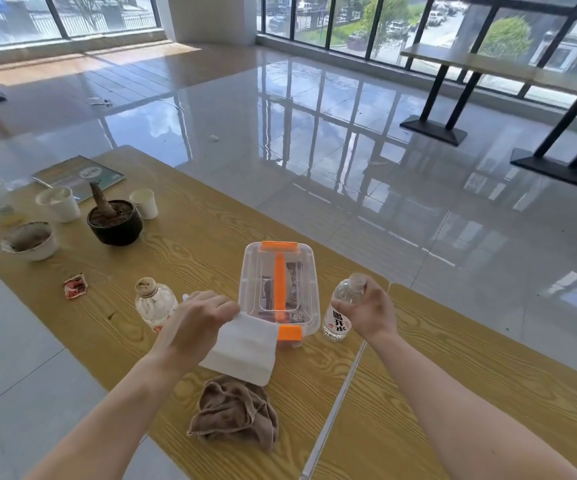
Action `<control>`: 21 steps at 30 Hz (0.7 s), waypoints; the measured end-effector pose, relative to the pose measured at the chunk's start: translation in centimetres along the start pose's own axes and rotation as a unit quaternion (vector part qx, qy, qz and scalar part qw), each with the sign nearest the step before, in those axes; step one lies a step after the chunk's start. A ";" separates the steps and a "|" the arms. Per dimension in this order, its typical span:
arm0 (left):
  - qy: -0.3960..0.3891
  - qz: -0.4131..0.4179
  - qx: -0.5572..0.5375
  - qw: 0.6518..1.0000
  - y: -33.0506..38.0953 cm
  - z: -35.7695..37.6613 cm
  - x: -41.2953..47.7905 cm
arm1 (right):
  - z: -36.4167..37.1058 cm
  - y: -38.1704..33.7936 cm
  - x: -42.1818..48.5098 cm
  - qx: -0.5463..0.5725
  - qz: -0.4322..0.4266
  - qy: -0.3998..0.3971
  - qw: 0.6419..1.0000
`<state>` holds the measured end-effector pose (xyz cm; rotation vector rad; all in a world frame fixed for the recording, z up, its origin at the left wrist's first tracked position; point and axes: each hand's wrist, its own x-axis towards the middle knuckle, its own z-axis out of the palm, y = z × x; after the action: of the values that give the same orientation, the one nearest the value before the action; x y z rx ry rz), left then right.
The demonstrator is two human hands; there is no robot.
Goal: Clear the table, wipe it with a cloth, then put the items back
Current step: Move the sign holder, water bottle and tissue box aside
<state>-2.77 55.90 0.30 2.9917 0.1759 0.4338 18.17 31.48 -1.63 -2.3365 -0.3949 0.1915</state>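
Cloth (brown) lies below left hand pinching tissue; right hand grips bottle.

Left hand is pinching a white folded paper towel above the wood-grain bench; right hand is gripping a clear plastic water bottle. Between them a transparent plastic box with orange latches is sitting; a crumpled brown cloth is lying nearer the viewer.
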 end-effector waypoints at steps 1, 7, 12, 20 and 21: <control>-0.003 -0.005 0.004 1.000 -0.3 0.1 0.0 | 0.1 0.1 0.2 -0.001 0.001 0.000 1.000; -0.013 -0.033 0.001 0.999 -1.1 0.5 0.5 | 0.0 0.1 0.4 0.001 -0.003 -0.012 1.000; -0.020 -0.045 -0.018 0.999 -1.0 0.5 0.6 | -0.2 0.2 0.2 0.016 0.003 -0.038 0.999; -0.032 -0.054 -0.005 0.998 0.8 -0.1 0.5 | -0.4 0.1 -0.1 0.043 0.014 -0.058 0.997; -0.030 -0.054 -0.010 0.998 1.0 -0.2 0.4 | -0.6 0.2 -0.2 0.044 0.013 -0.057 0.997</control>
<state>-2.36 55.02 0.76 2.9526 0.3249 0.3312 18.20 30.94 -1.34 -2.2514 -0.4046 0.3499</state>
